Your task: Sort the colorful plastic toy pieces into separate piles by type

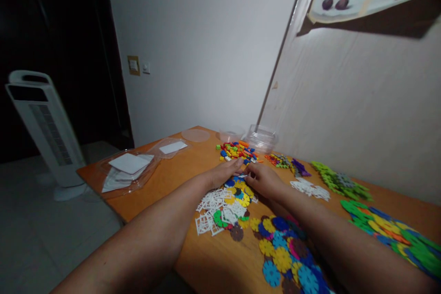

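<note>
My left hand (225,172) lies low over the table with its fingers stretched out to the right, between a pile of small coloured building bricks (237,149) and a heap of notched plastic discs (243,196). Facing it, my right hand (261,179) has its fingers curled inward and pressed together above the same disc heap. A small pale piece (243,176) shows between the two hands; I cannot tell whether the right fingers grip it. White lattice-like plastic pieces (215,202) overlap the discs below my left wrist.
More notched discs (282,259) spread along the front edge. To the right lie white pieces (310,188), green interlocking pieces (339,180) and larger flat pieces (396,234). Clear containers (262,137) stand against the wall. White cards (129,164) sit at the left; a tower fan (46,124) stands beyond.
</note>
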The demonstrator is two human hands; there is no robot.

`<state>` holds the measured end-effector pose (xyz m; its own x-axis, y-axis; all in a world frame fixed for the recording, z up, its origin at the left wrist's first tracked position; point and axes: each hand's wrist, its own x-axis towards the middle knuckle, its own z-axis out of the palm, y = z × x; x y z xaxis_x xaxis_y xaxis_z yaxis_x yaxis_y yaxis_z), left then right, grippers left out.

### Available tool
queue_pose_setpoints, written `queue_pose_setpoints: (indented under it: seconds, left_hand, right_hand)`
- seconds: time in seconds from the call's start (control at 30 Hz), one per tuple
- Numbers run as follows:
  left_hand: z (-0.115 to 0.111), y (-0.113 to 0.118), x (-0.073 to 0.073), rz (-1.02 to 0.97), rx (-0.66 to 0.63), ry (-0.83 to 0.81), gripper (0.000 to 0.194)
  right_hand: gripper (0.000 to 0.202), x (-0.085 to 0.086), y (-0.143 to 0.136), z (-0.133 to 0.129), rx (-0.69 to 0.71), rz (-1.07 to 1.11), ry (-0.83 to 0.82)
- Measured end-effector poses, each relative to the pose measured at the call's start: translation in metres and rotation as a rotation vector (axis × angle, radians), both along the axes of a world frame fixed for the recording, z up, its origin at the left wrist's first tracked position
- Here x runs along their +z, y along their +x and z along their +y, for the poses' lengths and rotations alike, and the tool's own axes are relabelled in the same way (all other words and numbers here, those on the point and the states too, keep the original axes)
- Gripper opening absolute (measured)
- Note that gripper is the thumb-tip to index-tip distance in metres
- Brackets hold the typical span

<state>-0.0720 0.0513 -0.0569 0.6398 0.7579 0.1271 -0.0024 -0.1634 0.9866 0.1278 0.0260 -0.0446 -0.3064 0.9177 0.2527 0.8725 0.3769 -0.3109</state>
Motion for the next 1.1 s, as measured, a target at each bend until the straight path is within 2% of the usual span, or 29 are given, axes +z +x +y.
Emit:
queue_pose_setpoints:
  seconds: [0.1,0.2,0.33,0.47,0.57,0.67,0.77,0.83,0.97,1.1]
  left_hand:
    - [-0.001,-0.001,0.001,0.011,0.0,-0.003,0.089]
    - [-0.001,-0.002,0.0,0.045,0.037,-0.033,0.096]
    - [-0.001,-0.003,-0.001,0.064,0.094,-0.061,0.099]
    - [-0.001,-0.004,0.0,0.059,0.08,-0.075,0.098]
    - [0.0,-0.004,0.0,0.052,0.088,-0.079,0.099]
    - [0.0,-0.004,0.0,0.052,0.09,-0.084,0.101]
    - [-0.001,-0.004,0.0,0.058,0.095,-0.082,0.1]
    - [-0.001,-0.004,-0.001,0.059,0.094,-0.088,0.099]
    - [0.001,-0.005,-0.004,0.068,0.068,-0.085,0.095]
    - [0.003,-0.007,-0.005,0.116,0.044,-0.064,0.093]
  right_hand:
    - [0.011,0.003,0.002,-0.001,-0.003,0.023,0.002]
    - [0.014,0.005,0.017,0.0,-0.068,0.077,-0.003]
    - [0.021,0.007,0.062,-0.002,-0.264,0.167,-0.036]
    - [0.023,0.012,0.112,-0.011,-0.462,0.194,-0.101]
    - [0.023,0.016,0.126,-0.017,-0.5,0.181,-0.092]
    - [0.018,0.012,0.11,-0.018,-0.37,0.188,-0.094]
    - [0.015,0.003,0.076,-0.018,-0.181,0.201,-0.153]
    - [0.019,-0.004,0.056,-0.017,-0.09,0.185,-0.195]
    - [0.028,-0.01,0.037,-0.011,-0.015,0.111,-0.215]
    - [0.026,-0.007,0.032,-0.009,0.017,-0.011,-0.139]
